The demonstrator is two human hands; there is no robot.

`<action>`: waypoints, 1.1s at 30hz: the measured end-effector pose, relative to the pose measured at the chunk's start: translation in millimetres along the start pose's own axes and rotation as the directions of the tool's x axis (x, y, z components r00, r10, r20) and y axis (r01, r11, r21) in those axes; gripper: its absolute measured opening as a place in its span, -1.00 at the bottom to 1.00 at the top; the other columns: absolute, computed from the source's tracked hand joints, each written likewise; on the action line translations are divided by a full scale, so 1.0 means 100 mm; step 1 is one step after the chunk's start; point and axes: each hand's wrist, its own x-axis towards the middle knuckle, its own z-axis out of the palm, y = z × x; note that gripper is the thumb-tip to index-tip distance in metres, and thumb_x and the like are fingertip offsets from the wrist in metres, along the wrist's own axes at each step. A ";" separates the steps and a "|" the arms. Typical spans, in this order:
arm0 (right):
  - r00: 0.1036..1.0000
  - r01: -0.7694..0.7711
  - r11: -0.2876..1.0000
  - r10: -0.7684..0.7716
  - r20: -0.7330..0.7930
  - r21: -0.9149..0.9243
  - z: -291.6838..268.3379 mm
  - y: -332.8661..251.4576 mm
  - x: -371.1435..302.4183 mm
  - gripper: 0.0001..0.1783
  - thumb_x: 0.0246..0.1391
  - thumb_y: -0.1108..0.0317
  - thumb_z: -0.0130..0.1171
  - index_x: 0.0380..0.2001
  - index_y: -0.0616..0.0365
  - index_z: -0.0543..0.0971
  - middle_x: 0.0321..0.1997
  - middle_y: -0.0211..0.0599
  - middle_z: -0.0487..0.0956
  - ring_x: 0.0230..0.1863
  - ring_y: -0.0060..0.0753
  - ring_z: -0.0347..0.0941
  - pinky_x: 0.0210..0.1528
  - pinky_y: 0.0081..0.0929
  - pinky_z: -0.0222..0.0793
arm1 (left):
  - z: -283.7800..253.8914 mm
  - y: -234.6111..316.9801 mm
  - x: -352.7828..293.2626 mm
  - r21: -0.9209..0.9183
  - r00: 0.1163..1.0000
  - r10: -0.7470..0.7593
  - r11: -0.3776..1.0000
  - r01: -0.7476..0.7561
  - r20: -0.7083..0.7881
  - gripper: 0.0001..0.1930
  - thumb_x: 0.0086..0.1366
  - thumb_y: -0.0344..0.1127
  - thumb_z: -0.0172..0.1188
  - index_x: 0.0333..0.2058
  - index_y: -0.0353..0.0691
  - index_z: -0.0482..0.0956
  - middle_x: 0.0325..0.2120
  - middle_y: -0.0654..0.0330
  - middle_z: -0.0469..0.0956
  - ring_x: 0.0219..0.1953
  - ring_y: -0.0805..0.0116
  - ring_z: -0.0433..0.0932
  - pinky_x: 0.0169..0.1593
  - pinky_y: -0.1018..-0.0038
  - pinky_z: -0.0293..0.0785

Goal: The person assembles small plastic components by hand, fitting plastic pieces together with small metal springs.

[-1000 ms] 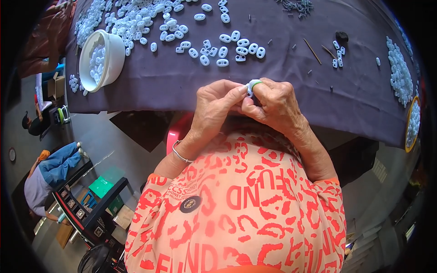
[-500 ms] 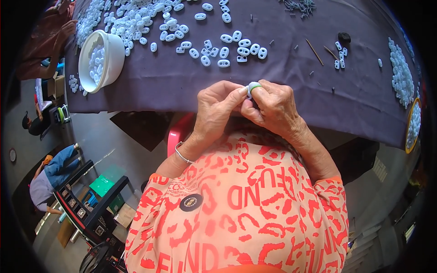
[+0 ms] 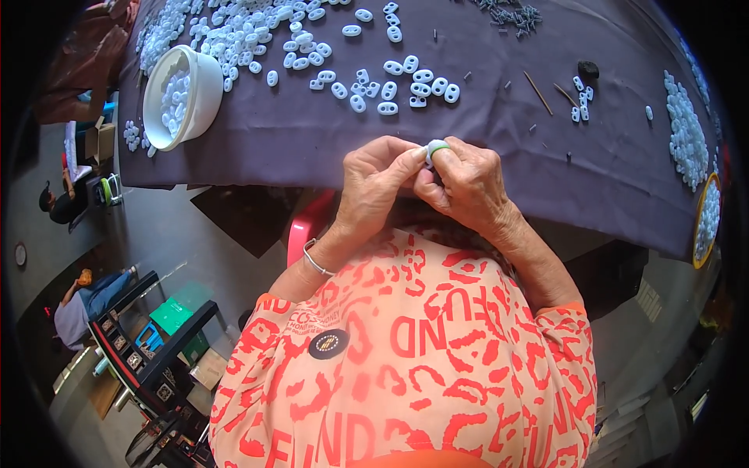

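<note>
Two hands pinch a small white plastic piece (image 3: 428, 159) at the table's near edge.
Thumb and fingertips of the left hand (image 3: 381, 178) and right hand (image 3: 466, 178) close on it together; it is mostly hidden, but seems to have holes. White two-holed oval pieces (image 3: 248, 33) heap toward the table's far left corner, a white tub (image 3: 206, 92) sits by its left edge, and grey pins (image 3: 515, 17) lie near the far edge.

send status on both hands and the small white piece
Left hand and right hand pinched on a small white piece. Piece mostly hidden in the grip. Loose white pieces lie beyond, apart from both hands.
</note>
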 end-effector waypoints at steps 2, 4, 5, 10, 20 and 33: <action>0.998 -0.043 0.998 0.041 0.044 0.041 -0.03 0.01 0.01 -0.87 -0.27 0.48 0.12 -0.66 0.25 0.37 -0.69 -0.26 0.34 -0.70 -0.28 0.32 -0.67 -0.45 0.24 | -0.01 -0.01 0.01 -0.017 1.000 -0.007 1.000 0.007 0.011 -0.83 0.24 -0.36 0.08 -0.34 -0.40 0.49 -0.51 0.22 0.52 -0.47 0.54 0.51 -0.35 0.60 0.52; 0.989 -0.123 0.980 0.108 0.098 0.157 -0.12 -0.01 0.06 -0.88 -0.22 0.47 0.12 -0.61 0.28 0.41 -0.67 -0.26 0.36 -0.69 -0.37 0.32 -0.65 -0.49 0.23 | -0.01 0.01 0.02 -0.052 1.000 0.002 0.999 -0.001 0.012 -0.82 0.23 -0.35 0.09 -0.34 -0.39 0.49 -0.50 0.21 0.52 -0.47 0.53 0.51 -0.34 0.59 0.51; 0.972 -0.208 0.941 0.169 0.161 0.267 -0.17 -0.01 0.08 -0.88 -0.17 0.45 0.11 -0.57 0.31 0.44 -0.66 -0.26 0.39 -0.69 -0.45 0.32 -0.63 -0.53 0.22 | -0.02 0.01 0.03 -0.088 1.000 0.008 0.996 -0.007 0.012 -0.82 0.23 -0.34 0.10 -0.34 -0.38 0.50 -0.49 0.20 0.53 -0.47 0.52 0.51 -0.34 0.59 0.51; 0.910 -0.409 0.813 0.331 0.250 0.414 -0.31 0.06 0.11 -0.82 0.04 0.38 0.04 -0.48 0.31 0.48 -0.65 -0.33 0.42 -0.62 -0.67 0.25 -0.57 -0.59 0.18 | -0.06 0.00 0.04 -0.011 0.999 -0.020 1.000 0.020 0.034 -0.80 0.23 -0.29 0.11 -0.35 -0.36 0.50 -0.48 0.20 0.53 -0.47 0.50 0.52 -0.35 0.59 0.51; 0.822 -0.569 0.581 0.388 0.417 0.581 -0.37 0.16 0.12 -0.83 0.09 0.37 0.06 -0.49 0.26 0.48 -0.69 -0.62 0.31 -0.66 -0.81 0.09 -0.66 -0.72 -0.03 | -0.06 0.12 0.02 0.097 0.997 -0.040 0.995 0.033 0.068 -0.80 0.22 -0.28 0.12 -0.38 -0.35 0.50 -0.51 0.20 0.53 -0.51 0.50 0.52 -0.39 0.61 0.49; 0.676 -0.701 0.278 0.551 0.489 0.657 -0.41 0.18 0.08 -0.81 0.10 0.33 0.08 -0.47 0.25 0.47 -0.70 -0.65 0.25 -0.72 -0.85 0.00 -0.71 -0.76 -0.18 | 0.03 0.11 0.21 0.446 0.968 0.251 0.870 -0.212 -0.028 -0.90 0.12 -0.43 0.19 -0.37 -0.29 0.52 -0.53 0.25 0.52 -0.56 0.51 0.47 -0.44 0.62 0.39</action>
